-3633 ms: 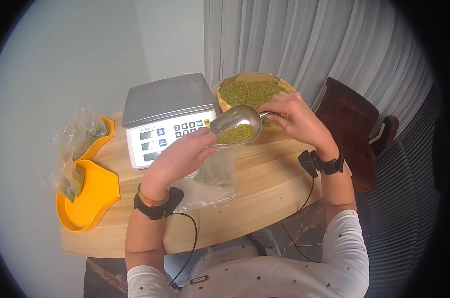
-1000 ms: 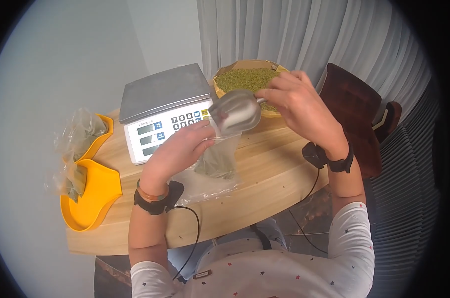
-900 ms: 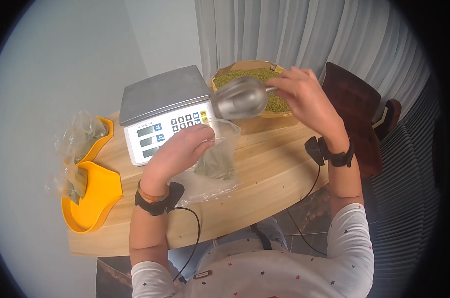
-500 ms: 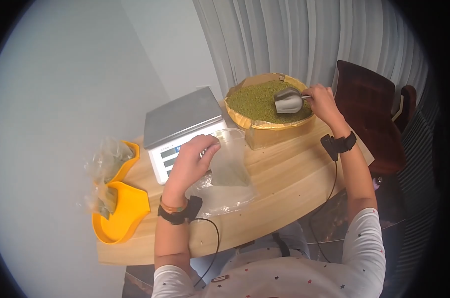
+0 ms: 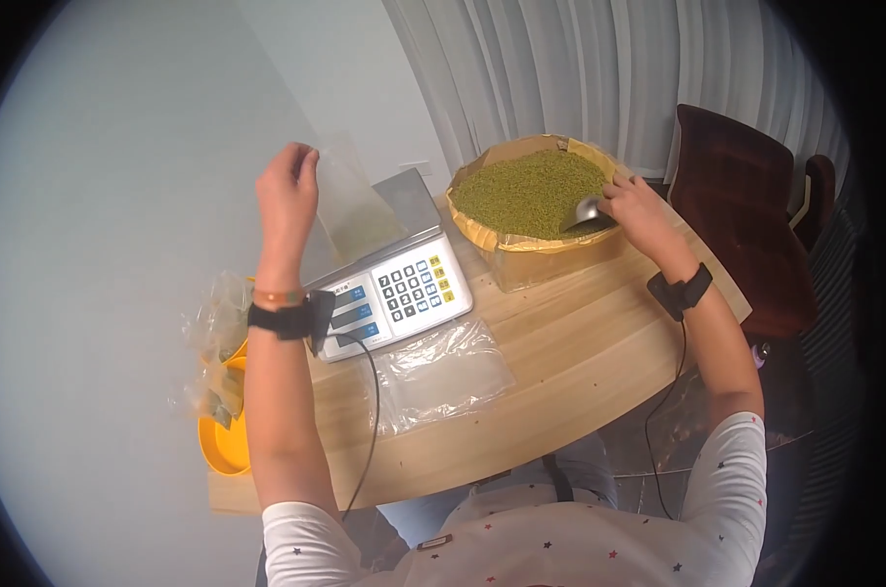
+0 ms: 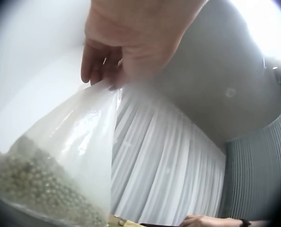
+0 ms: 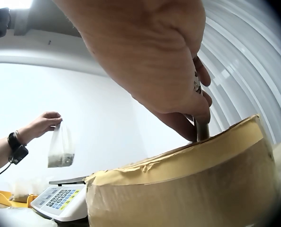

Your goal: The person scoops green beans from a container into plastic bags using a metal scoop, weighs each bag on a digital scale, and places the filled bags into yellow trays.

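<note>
My left hand (image 5: 288, 191) pinches the top of a clear plastic bag (image 5: 357, 213), which hangs over the steel platform of the white scale (image 5: 425, 284). In the left wrist view, small round green beans (image 6: 41, 187) fill the bottom of the bag. The right wrist view shows the same bag (image 7: 61, 150) raised above the scale's level. My right hand (image 5: 643, 220) grips the handle of a metal scoop (image 5: 588, 211), whose front end is in the heap of green beans (image 5: 526, 194). A cardboard box (image 5: 551, 266) holds that heap; its wall hides the scoop in the right wrist view.
Flat clear plastic bags (image 5: 443, 382) lie on the wooden table (image 5: 560, 362) before the scale. Yellow trays (image 5: 224, 445) with filled bags (image 5: 218, 308) stand at the left. A brown chair (image 5: 741, 215) is to the right, and curtains (image 5: 580, 68) hang behind the box.
The scoop was tipped at the bag's mouth, then moved right into the beans in the box. My left hand has lifted the bag from before the scale, up and left, over its platform.
</note>
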### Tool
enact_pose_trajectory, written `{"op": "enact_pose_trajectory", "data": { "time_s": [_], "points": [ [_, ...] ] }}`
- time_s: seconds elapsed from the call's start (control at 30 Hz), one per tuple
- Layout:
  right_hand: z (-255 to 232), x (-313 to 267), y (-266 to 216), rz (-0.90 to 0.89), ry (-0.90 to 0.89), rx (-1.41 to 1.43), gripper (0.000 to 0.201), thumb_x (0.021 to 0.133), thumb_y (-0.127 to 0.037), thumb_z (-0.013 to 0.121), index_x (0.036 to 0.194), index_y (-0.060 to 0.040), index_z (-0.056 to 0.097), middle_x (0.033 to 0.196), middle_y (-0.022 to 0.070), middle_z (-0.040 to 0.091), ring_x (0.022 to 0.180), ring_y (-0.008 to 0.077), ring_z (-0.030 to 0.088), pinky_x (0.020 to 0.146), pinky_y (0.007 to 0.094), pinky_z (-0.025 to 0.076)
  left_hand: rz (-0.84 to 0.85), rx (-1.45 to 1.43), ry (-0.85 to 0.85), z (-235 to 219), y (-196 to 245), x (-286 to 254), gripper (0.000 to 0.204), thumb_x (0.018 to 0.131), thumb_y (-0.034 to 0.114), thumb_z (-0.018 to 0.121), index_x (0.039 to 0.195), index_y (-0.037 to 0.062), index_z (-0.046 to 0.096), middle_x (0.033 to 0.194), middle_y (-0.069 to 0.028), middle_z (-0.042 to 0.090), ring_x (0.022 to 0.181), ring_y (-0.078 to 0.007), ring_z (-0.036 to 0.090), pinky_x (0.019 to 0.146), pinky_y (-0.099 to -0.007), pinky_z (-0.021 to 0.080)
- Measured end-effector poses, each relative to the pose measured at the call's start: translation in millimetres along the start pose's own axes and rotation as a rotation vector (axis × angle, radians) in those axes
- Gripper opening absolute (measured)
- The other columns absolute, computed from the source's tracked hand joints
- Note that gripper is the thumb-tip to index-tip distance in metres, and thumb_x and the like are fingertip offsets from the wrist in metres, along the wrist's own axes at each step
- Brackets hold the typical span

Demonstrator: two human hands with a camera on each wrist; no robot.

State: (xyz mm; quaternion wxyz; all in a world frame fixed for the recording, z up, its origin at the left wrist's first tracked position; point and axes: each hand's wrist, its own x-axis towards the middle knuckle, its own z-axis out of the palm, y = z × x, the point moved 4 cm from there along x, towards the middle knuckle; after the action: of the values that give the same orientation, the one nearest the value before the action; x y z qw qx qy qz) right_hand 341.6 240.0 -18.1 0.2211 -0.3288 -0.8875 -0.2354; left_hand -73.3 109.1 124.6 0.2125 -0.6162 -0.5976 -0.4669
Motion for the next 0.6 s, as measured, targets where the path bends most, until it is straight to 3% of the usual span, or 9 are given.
{"op": "enact_pose_trajectory", "data": {
  "time_s": [0.1,0.17,0.23,0.33,0.5,0.57,0.6],
  "points": [
    [1.7,-6.0,-4.0,0.032,-0.031,0.027,0.015,0.078,-0.004,0.061,0.082,-0.0088,0.075,0.089,0.0049,0.063,0.101,0.0229,0.057,0.086,0.0365,0.042,0.047,0.094,-0.015,12.4,-25.4,10.5,0.016,0.093,0.014,0.065,0.094,-0.0022,0.067,0.085,-0.0203,0.070,0.076,-0.0367,0.067,0.069,-0.0416,0.051],
    [-1.0,-9.5,-4.9,0.042,-0.148,-0.035,0.017,0.078,-0.006,0.067,0.092,-0.0089,0.075,0.094,0.0059,0.064,0.104,0.0237,0.058,0.086,0.0369,0.043,0.059,0.147,-0.051,24.1,-48.2,7.3,0.016,0.092,0.013,0.064,0.093,-0.0022,0.067,0.085,-0.0206,0.070,0.077,-0.0386,0.066,0.069,-0.0435,0.052],
    [-26.4,-3.0,-19.1,0.041,-0.125,0.070,0.017,0.078,-0.005,0.068,0.094,-0.0075,0.074,0.095,0.0066,0.064,0.105,0.0251,0.058,0.089,0.0380,0.043,0.017,0.145,-0.165,37.4,-70.6,-0.3,0.015,0.091,0.013,0.064,0.094,-0.0013,0.067,0.086,-0.0216,0.069,0.083,-0.0411,0.066,0.073,-0.0473,0.052],
    [-69.1,17.0,-45.2,0.001,-0.068,0.251,0.016,0.083,-0.006,0.068,0.098,-0.0049,0.073,0.097,0.0081,0.064,0.105,0.0277,0.058,0.091,0.0400,0.044,0.020,0.222,-0.182,37.6,-85.2,-9.6,0.015,0.091,0.013,0.065,0.101,0.0022,0.067,0.094,-0.0233,0.067,0.090,-0.0433,0.065,0.079,-0.0473,0.053],
    [-104.7,56.8,-94.2,-0.128,-0.034,0.549,0.019,0.088,-0.013,0.067,0.104,-0.0018,0.072,0.099,0.0113,0.066,0.099,0.0318,0.061,0.087,0.0411,0.048,0.000,0.245,-0.171,30.4,-84.3,-17.2,0.027,0.090,0.011,0.064,0.117,0.0083,0.062,0.114,-0.0257,0.060,0.093,-0.0442,0.064,0.082,-0.0477,0.053],
    [-111.0,69.4,-116.0,-0.253,0.069,0.765,0.022,0.090,-0.015,0.067,0.105,-0.0005,0.071,0.095,0.0137,0.066,0.090,0.0338,0.063,0.081,0.0411,0.050,0.004,0.247,-0.147,24.1,-76.0,-27.8,0.031,0.090,0.011,0.064,0.121,0.0099,0.060,0.119,-0.0260,0.058,0.092,-0.0438,0.065,0.082,-0.0477,0.054],
    [-110.1,74.1,-125.1,-0.264,0.063,0.782,0.022,0.090,-0.015,0.067,0.105,-0.0005,0.071,0.095,0.0137,0.066,0.090,0.0338,0.063,0.081,0.0411,0.050,0.021,0.250,-0.127,21.2,-69.2,-32.4,0.033,0.091,0.011,0.064,0.124,0.0094,0.059,0.119,-0.0238,0.057,0.083,-0.0370,0.065,0.079,-0.0434,0.054]
  ]
}}
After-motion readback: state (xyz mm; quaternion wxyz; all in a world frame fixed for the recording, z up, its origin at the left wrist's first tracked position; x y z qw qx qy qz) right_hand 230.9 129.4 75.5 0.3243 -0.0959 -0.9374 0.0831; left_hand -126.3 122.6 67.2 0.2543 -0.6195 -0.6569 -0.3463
